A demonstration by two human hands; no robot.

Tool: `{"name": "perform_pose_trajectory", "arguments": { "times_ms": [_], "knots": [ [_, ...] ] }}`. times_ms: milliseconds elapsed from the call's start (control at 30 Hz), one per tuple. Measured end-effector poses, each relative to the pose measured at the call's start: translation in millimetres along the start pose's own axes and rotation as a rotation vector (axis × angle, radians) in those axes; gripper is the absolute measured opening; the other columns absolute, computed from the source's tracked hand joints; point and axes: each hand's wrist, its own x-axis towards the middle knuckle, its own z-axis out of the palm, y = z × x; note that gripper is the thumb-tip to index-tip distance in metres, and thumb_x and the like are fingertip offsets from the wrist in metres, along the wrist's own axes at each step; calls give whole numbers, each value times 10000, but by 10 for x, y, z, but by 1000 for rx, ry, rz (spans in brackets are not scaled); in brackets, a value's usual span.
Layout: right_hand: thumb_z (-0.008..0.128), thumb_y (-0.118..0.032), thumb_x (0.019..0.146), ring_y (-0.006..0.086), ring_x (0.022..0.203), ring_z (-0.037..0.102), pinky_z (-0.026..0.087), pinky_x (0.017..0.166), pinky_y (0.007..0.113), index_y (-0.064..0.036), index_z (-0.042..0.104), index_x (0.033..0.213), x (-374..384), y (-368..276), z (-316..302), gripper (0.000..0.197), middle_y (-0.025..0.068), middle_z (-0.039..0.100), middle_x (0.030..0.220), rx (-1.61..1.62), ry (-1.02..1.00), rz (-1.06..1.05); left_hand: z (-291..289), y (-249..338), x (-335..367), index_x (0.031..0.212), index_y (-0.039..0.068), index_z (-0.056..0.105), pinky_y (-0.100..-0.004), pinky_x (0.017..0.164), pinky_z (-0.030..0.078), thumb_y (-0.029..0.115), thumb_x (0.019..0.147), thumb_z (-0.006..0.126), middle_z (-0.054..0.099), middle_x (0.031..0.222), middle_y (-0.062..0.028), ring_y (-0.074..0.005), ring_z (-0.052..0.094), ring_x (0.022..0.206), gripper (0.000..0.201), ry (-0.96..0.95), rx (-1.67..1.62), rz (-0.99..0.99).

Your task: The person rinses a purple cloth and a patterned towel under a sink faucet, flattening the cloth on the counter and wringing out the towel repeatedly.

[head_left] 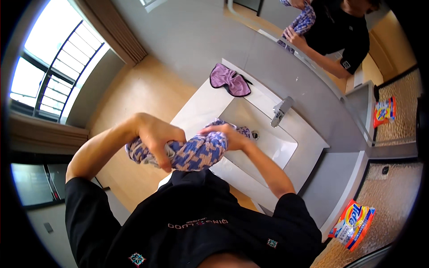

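Patterned cloth (196,155) (towel, perhaps) in fingers (216,129)

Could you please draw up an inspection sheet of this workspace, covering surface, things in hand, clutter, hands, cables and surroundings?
Surface: white counter with inset basin and chrome faucet.
Things in hand: blue-and-pink patterned cloth, bunched up before the body.
Clutter: purple cloth with black edging, on the counter left of the faucet.
Hands: left hand and right hand both grip the patterned cloth.
Cables: nothing seen.
Surroundings: mirror, orange packet at right, barred window and brown curtain at left.
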Motion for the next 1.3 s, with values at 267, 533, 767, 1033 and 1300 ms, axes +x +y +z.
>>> {"name": "perform_pose_trajectory", "arguments": {
  "times_ms": [267, 533, 767, 1033, 1300],
  "knots": [
    [886, -181, 650, 252, 1330, 445, 377, 1112, 356, -26, 547, 1307, 217, 513, 659, 756, 136, 512, 1387, -122, 34, -14, 121, -444, -343, 882, -42, 689, -310, 671, 546, 176, 714, 850, 724, 813, -102, -166, 681, 731, 319, 171, -31, 10],
    [866, -13, 674, 82, 872, 649, 546, 759, 248, -22, 579, 1133, -134, -532, -93, 541, 30, 680, 990, 254, 471, 157, -4, -1719, -533, 974, -37, 696, -316, 715, 556, 119, 680, 841, 739, 864, -113, -177, 696, 760, 363, 521, -50, 132],
    [891, -111, 593, 56, 802, 608, 506, 759, 225, -29, 643, 1024, 493, -2152, -220, 504, 8, 662, 898, -222, 516, 123, -184, -1961, 370, 1094, -2, 640, -337, 817, 554, 136, 704, 829, 713, 942, -98, -184, 681, 881, 455, 636, -80, 465],
    [871, -120, 640, 74, 789, 648, 527, 756, 217, -24, 631, 967, 812, -3119, -450, 417, 43, 697, 889, -189, 813, 39, -522, -666, 321, 1115, -9, 667, -338, 891, 527, 233, 647, 911, 716, 1019, -115, -198, 676, 941, 580, 694, 180, 954],
    [857, -177, 733, 65, 719, 652, 516, 663, 212, -15, 666, 847, 916, -3686, -538, 275, 40, 707, 815, -528, 799, 92, -646, -578, 79, 1189, -32, 637, -327, 957, 496, 176, 625, 880, 698, 1093, -92, -169, 644, 1013, 649, 837, -88, 971]
  ]
}}
